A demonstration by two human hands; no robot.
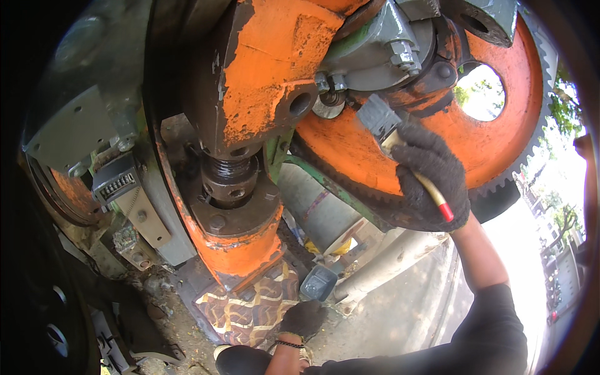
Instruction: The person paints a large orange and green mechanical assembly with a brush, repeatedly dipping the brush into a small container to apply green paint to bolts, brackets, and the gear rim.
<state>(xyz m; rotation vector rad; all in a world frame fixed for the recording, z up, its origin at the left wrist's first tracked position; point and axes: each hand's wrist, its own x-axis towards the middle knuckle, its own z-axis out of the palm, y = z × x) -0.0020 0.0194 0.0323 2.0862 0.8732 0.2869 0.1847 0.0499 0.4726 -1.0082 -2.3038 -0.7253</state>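
Note:
My right hand (437, 169), in a dark glove, is closed round the handle of a paintbrush (422, 181). Its handle is pale wood with a red tip, and the bristles are coated in grey paint. The bristle end is in front of the large orange toothed wheel (350, 150), just below grey-painted bolted parts (375, 56); I cannot tell whether it touches. Low in the view, my gloved left hand (303, 319) is at the near edge of a grey paint container (319, 282) and appears to hold it. Its fingers are partly hidden.
An orange machine body with a dark threaded screw (231, 172) rises at centre. A patterned cloth (250, 306) lies at its base. A pale pole (394, 262) slants beside the container. A small counter box (115, 181) is on the left. Wheel teeth edge the right side.

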